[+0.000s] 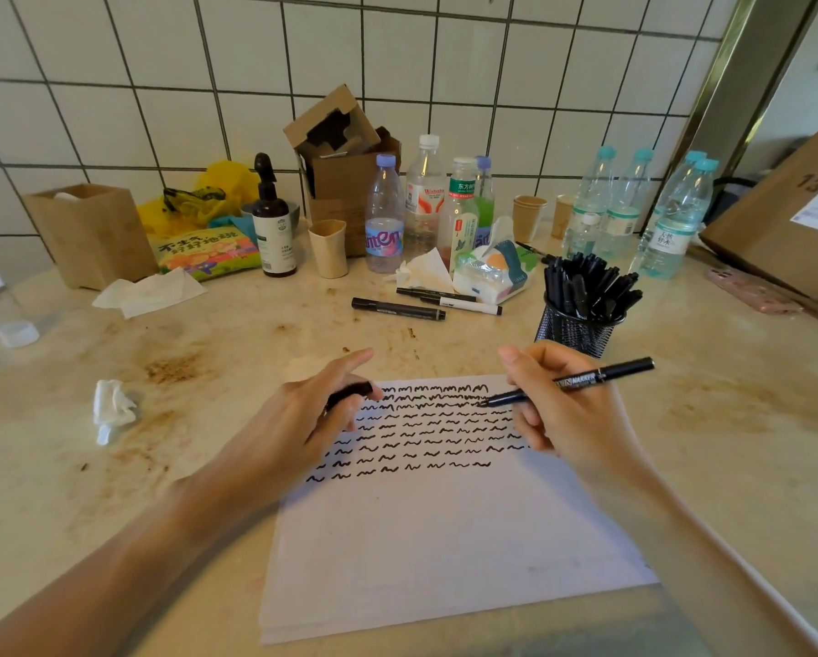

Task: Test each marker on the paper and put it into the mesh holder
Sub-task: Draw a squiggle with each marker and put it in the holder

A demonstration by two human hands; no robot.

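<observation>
At centre frame, on the stained surface (729, 467): marker (570, 383) tip on the paper (445, 538), right end of the second squiggle row.
Right hand (568, 410) grips the marker, tip pointing left, barrel running up to the right. Left hand (298, 419) rests on the paper's upper-left corner, fingers curled round a black cap (350, 393). Mesh holder (575, 331), just above the right hand, stands packed with black markers. Three loose markers (400, 309) lie side by side higher up, left of the holder, in front of bottles (384, 215) and a tissue pack (492, 272).
</observation>
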